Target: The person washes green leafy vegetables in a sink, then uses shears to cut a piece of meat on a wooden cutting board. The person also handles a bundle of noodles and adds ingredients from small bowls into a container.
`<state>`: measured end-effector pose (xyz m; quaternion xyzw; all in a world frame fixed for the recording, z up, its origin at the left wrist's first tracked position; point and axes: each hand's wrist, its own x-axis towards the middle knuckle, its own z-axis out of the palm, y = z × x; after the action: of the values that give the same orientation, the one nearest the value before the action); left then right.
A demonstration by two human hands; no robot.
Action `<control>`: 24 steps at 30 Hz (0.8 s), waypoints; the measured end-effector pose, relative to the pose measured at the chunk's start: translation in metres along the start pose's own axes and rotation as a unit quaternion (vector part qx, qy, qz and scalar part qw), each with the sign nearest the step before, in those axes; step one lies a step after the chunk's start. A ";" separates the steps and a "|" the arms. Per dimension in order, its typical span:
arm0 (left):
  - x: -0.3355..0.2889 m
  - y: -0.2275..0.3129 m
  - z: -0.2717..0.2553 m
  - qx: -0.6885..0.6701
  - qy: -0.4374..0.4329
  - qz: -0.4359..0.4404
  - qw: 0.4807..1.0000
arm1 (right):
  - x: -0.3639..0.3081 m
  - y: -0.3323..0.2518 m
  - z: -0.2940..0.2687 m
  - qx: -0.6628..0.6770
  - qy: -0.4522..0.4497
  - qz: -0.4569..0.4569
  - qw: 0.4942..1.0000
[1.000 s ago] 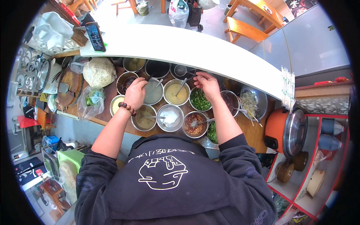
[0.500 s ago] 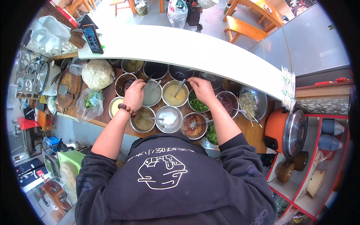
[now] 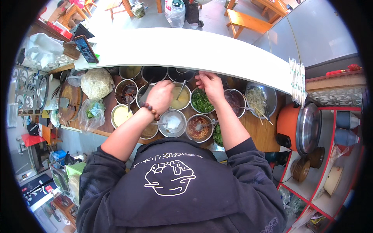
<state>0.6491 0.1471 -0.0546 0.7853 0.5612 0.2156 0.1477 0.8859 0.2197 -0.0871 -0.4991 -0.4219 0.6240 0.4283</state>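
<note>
My left hand (image 3: 160,95) hangs over the pot of greyish liquid (image 3: 142,92), which it partly covers. Its fingers are bent together at the left rim of the pot of pale yellow liquid (image 3: 180,101); whatever they hold is hidden. A metal spoon (image 3: 181,88) leans in that yellow pot. Over by the white counter's near edge, my right hand (image 3: 210,86) has its fingers curled in, and I cannot make out anything between them. Right below it sits a pot of chopped green herbs (image 3: 201,101). A pot of dark liquid (image 3: 180,74) lies beside its fingertips.
Nearer me stand a white powder pot (image 3: 173,123), a chopped red-brown topping pot (image 3: 199,128) and a yellow-filled pot (image 3: 121,115). A steel bowl with chopsticks (image 3: 259,101) and an orange cooker (image 3: 297,128) are at right. The raised white counter (image 3: 186,46) runs beyond.
My left hand has moved right, from the left side of the greyish-liquid pot toward the yellow-liquid pot. My right hand has shifted slightly away from me, toward the counter edge, its fingers curling in more.
</note>
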 end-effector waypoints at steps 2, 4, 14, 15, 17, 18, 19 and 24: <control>0.016 0.012 0.023 -0.001 -0.060 -0.015 0.998 | -0.003 -0.012 0.002 -0.038 -0.003 -0.023 0.999; 0.034 0.020 0.047 -0.017 -0.064 -0.013 0.998 | -0.010 -0.023 0.004 -0.080 -0.006 -0.036 0.996; 0.097 0.042 0.082 0.031 -0.150 -0.056 0.987 | -0.021 -0.013 0.006 -0.064 0.013 -0.100 0.993; 0.099 0.029 0.102 0.031 -0.128 -0.035 0.991 | -0.023 -0.017 0.008 -0.064 0.015 -0.085 0.994; 0.101 0.035 0.104 0.025 -0.133 -0.061 0.989 | -0.025 -0.023 0.009 -0.063 0.025 -0.055 0.996; 0.100 0.037 0.104 0.022 -0.134 -0.074 0.988 | -0.024 -0.022 0.008 -0.061 0.024 -0.053 0.996; 0.098 0.040 0.101 0.030 -0.104 -0.055 0.993 | -0.023 -0.021 0.008 -0.059 0.026 -0.051 0.997; 0.109 0.034 0.096 -0.013 -0.203 -0.097 0.974 | -0.021 -0.018 0.008 -0.047 0.025 -0.039 0.998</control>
<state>0.7559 0.2398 -0.1027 0.7529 0.5898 0.0433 0.2889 0.8829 0.2042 -0.0629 -0.5175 -0.4593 0.5733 0.4388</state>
